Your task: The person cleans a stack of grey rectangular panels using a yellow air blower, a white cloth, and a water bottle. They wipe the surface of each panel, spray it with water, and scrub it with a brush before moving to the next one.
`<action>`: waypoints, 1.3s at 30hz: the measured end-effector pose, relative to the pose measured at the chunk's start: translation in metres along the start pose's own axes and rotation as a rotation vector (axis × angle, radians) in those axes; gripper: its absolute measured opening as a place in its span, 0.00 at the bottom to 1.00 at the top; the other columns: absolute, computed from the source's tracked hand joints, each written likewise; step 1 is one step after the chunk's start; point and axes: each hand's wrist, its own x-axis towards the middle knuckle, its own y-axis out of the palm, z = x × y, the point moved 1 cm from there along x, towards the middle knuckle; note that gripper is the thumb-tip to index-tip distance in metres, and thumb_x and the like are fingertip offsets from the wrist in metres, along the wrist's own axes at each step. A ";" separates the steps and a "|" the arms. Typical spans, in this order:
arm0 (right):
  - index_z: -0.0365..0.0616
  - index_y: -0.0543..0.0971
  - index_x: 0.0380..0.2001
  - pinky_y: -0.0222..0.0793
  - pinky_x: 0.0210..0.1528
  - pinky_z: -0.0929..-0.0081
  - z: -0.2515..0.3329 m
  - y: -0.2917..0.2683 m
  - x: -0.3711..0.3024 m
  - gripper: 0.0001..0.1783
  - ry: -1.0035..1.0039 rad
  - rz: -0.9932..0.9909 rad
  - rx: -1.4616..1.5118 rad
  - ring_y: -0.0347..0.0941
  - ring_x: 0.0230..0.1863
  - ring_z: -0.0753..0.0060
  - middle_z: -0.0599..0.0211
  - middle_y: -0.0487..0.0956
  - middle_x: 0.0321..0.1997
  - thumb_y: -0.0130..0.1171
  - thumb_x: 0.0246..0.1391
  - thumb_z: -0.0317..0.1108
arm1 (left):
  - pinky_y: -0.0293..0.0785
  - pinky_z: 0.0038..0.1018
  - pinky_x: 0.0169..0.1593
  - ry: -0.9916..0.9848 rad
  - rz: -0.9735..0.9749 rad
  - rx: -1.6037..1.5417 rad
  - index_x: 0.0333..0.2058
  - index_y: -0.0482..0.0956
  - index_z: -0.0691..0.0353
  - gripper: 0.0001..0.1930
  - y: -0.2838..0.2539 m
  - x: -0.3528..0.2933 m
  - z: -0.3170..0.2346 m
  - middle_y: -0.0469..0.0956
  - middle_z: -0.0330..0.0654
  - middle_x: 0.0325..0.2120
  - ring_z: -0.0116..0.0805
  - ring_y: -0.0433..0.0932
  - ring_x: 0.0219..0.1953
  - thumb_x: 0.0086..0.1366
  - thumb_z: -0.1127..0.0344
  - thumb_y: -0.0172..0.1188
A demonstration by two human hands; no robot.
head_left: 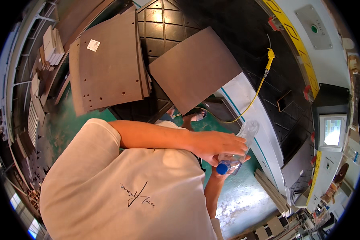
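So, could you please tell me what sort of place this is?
Most likely a woodworking or panel-processing workshop: there are stacked brown boards with drilled holes, what looks like a yellow air gun on a hose, and a machine screen.

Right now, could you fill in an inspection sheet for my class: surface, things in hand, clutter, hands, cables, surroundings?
Surface: black grooved bed, partly covered by a brown panel stack and a single brown panel.
Things in hand: clear bottle, tilted, blue cap on.
Clutter: pale boards, upper left.
Hands: left hand grips the bottle from above; right hand beneath, largely hidden.
Cables: yellow hose running to a yellow nozzle gun.
Surroundings: green floor; lit screen at right.
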 end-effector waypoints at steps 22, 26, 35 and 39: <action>0.55 0.65 0.69 0.66 0.69 0.33 0.031 0.036 0.159 0.39 -0.210 0.017 -0.669 0.58 0.77 0.42 0.55 0.66 0.75 0.65 0.63 0.60 | 0.55 0.45 0.77 -0.177 0.280 0.657 0.56 0.79 0.61 0.22 -0.084 -0.029 0.164 0.73 0.51 0.65 0.50 0.64 0.72 0.62 0.71 0.58; 0.44 0.62 0.68 0.67 0.69 0.35 0.013 0.064 0.192 0.35 -0.404 0.054 -0.961 0.62 0.75 0.39 0.45 0.66 0.73 0.67 0.65 0.39 | 0.59 0.51 0.74 -0.360 -0.280 1.144 0.57 0.77 0.59 0.25 -0.180 -0.007 0.177 0.75 0.50 0.61 0.54 0.65 0.71 0.61 0.62 0.65; 0.35 0.63 0.65 0.64 0.72 0.59 -0.059 0.071 0.227 0.37 -0.391 0.243 -1.660 0.68 0.71 0.54 0.45 0.73 0.69 0.72 0.58 0.25 | 0.61 0.46 0.73 -0.564 -0.686 1.191 0.59 0.77 0.61 0.25 -0.228 -0.038 0.210 0.74 0.51 0.64 0.48 0.68 0.70 0.68 0.53 0.60; 0.34 0.66 0.61 0.69 0.69 0.59 -0.057 0.097 0.268 0.31 -0.591 0.318 -1.910 0.73 0.67 0.53 0.44 0.75 0.67 0.70 0.59 0.23 | 0.63 0.46 0.71 -0.544 -0.723 1.212 0.56 0.79 0.61 0.23 -0.229 -0.039 0.214 0.76 0.50 0.61 0.48 0.70 0.68 0.66 0.54 0.61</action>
